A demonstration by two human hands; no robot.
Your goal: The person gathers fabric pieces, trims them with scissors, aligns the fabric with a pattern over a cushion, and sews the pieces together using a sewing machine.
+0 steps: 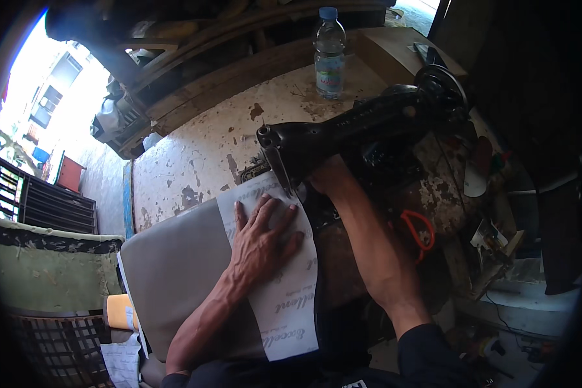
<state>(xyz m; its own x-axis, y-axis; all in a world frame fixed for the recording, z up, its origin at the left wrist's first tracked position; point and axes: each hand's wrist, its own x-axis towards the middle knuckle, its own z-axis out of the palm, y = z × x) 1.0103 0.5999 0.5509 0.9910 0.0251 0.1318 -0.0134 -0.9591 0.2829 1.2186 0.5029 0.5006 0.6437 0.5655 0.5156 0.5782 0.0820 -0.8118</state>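
Observation:
My left hand (262,234) lies with fingers spread on a white printed strip (291,310), pressing it down. Under the strip is a grey sheet of padded-looking material (174,271), which covers the table's near left part and hangs toward my lap. A black sewing machine (362,119) stands across the table, its needle end over the strip's far edge. My right hand (330,174) reaches in under the machine's arm, just right of the needle. The machine head hides its fingers, so what they touch cannot be seen.
A water bottle with a blue cap (330,61) stands behind the machine, beside a cardboard box (404,52). An orange handle loop (420,234) lies right of my right forearm. The worn tabletop (181,168) has peeling patches. A dark metal grille (58,204) stands at left.

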